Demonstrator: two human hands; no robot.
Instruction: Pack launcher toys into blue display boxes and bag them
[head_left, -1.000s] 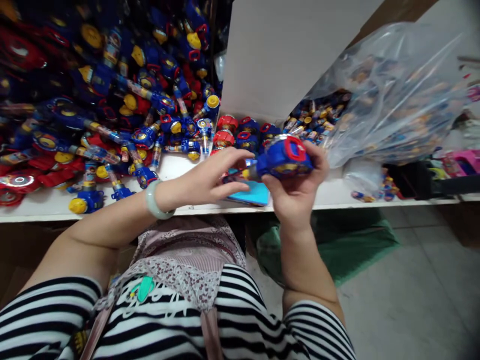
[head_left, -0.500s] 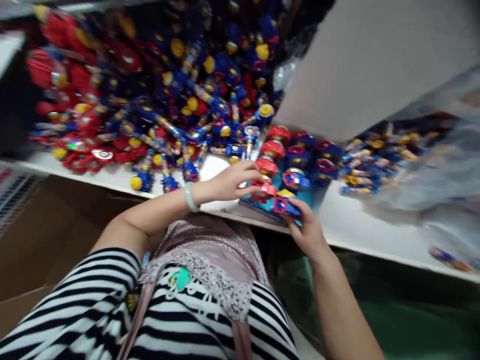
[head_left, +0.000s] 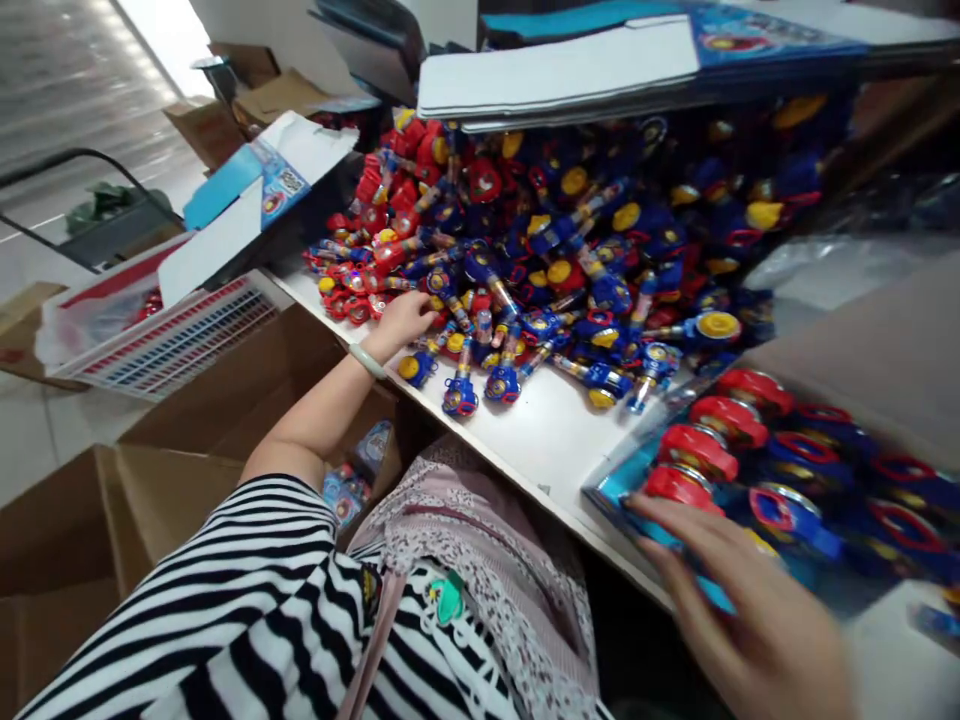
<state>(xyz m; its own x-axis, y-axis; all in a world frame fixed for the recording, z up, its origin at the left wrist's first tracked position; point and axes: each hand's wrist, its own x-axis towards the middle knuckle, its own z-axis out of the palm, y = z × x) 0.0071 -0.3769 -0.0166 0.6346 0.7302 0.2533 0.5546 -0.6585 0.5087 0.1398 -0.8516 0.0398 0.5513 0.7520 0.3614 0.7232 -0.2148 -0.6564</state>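
My left hand, with a pale bangle at the wrist, reaches into the near left side of a heap of toys. Its fingers are closed together among red and blue toys; what they pinch is hidden. Each toy has a round red or blue plastic head, and many have a clear tube with coloured contents. At the lower right, my right hand, somewhat blurred, grips the front edge of a blue display box. Inside stand a row of red toys and rows of blue toys.
Flat printed cartons lie above the heap. On the left are a white plastic basket, another printed carton piece and open cardboard boxes. The white table's front edge runs close to my body.
My left hand has left the display box and moved left to the heap. My right hand no longer holds the blue toy and is on the box's front edge. The view has swung left.
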